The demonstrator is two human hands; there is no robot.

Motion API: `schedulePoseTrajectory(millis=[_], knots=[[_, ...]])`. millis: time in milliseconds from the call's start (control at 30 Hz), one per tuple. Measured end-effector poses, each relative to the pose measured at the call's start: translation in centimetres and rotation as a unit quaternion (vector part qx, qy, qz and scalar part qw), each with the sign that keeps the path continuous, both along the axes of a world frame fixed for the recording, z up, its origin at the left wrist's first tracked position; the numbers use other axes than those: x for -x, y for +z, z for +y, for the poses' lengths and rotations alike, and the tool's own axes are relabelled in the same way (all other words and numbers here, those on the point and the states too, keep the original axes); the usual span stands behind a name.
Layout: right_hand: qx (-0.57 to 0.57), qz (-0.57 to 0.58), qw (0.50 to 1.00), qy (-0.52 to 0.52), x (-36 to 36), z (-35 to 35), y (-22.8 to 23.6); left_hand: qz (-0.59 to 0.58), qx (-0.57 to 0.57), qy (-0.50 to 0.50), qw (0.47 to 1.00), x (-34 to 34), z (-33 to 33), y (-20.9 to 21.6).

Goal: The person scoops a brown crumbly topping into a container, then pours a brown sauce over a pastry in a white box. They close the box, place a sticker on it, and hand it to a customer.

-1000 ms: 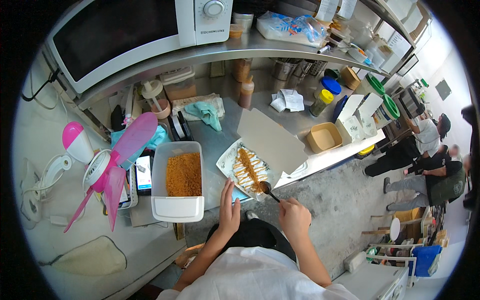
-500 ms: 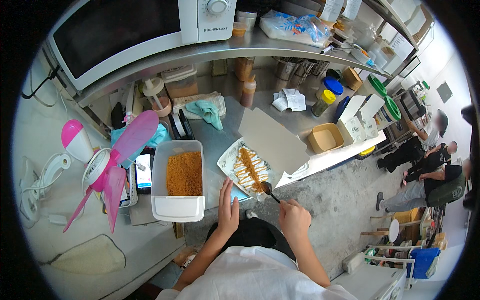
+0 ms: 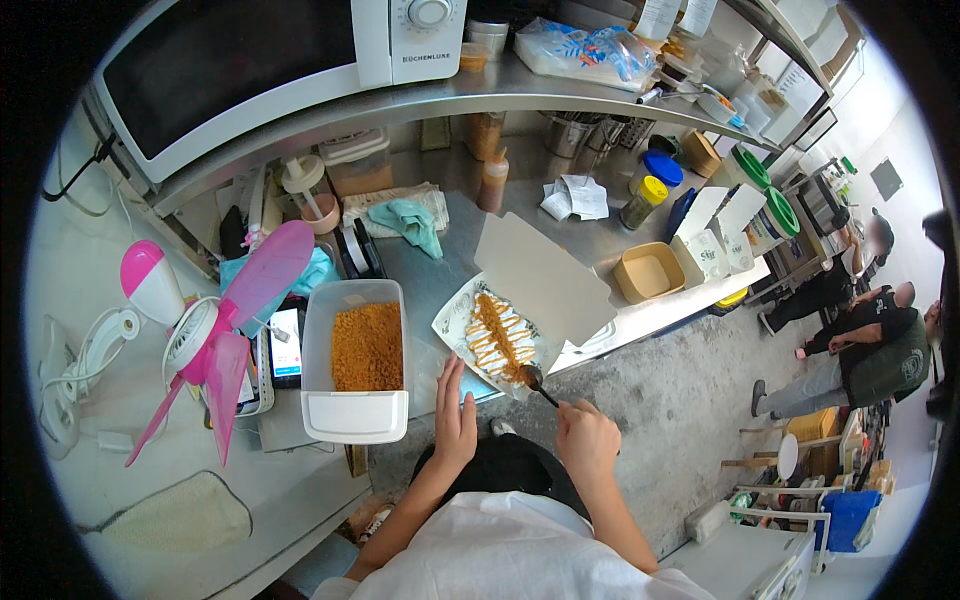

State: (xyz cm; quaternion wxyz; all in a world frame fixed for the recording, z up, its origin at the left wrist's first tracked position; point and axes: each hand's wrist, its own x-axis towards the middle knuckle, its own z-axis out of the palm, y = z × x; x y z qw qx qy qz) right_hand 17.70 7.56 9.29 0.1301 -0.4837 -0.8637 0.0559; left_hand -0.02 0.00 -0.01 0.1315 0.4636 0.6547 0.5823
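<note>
My right hand (image 3: pixel 588 440) is closed round the handle of a black spoon (image 3: pixel 546 396). The spoon's bowl rests at the near end of a strip of orange-brown crumbs (image 3: pixel 497 330) lying over food striped with white sauce. That food sits in a patterned paper takeaway box (image 3: pixel 452 312), whose plain lid (image 3: pixel 545 285) stands open toward the far right. At the box's near left edge, my left hand (image 3: pixel 456 428) is held flat with fingers stretched and nothing in it. Left of it stands a clear plastic tub (image 3: pixel 354 416) with similar crumbs inside.
A pink fan (image 3: pixel 215 340) and a phone (image 3: pixel 286 345) lie left of the tub. Behind are a teal cloth (image 3: pixel 408 226), a sauce bottle (image 3: pixel 493 182) and crumpled paper (image 3: pixel 575 198). An empty brown box (image 3: pixel 649 275) stands right. People (image 3: pixel 880 360) stand farther off.
The spoon's bowl has tilted and come down at the near end of the crumb strip. My left hand stays by the box. In the background, people have shifted slightly.
</note>
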Motion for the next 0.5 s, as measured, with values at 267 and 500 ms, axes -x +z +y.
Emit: schedulePoseTrajectory(millis=[267,500], knots=[[0.011,0.004,1.000,-0.015,0.07,-0.33,0.16,0.006,0.004,0.006,1.000,-0.02,-0.38,-0.11],[0.016,0.034,0.999,-0.034,0.03,-0.24,0.21,-0.001,0.005,0.009,1.000,0.03,-0.51,-0.14]])
